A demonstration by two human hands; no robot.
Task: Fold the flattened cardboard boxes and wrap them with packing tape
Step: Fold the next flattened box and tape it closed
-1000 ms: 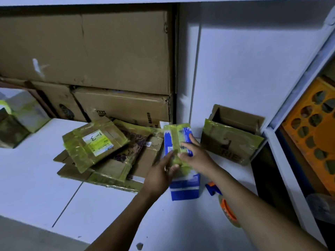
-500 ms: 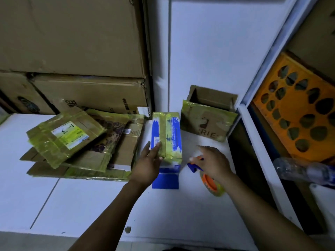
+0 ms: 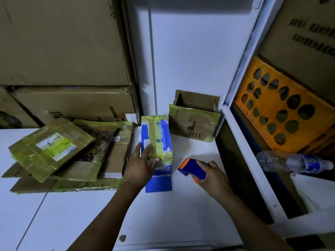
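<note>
Taped blue box [image 3: 156, 142], table's [image 3: 72, 214] back edge
Flat left hand [image 3: 143, 165] on it; right hand [image 3: 212, 176] grips, seemingly, a tape dispenser [image 3: 192, 167].

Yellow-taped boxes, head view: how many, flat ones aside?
3: blue box under the left hand, open box against the back wall, labelled box atop the flattened pile. The pile may hide more.

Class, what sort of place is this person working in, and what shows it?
Probably a storeroom or packing area: large brown cardboard cartons stacked at the back, a pile of flattened yellow-taped cardboard boxes, and a blue-and-orange tape dispenser in the right hand.
</note>
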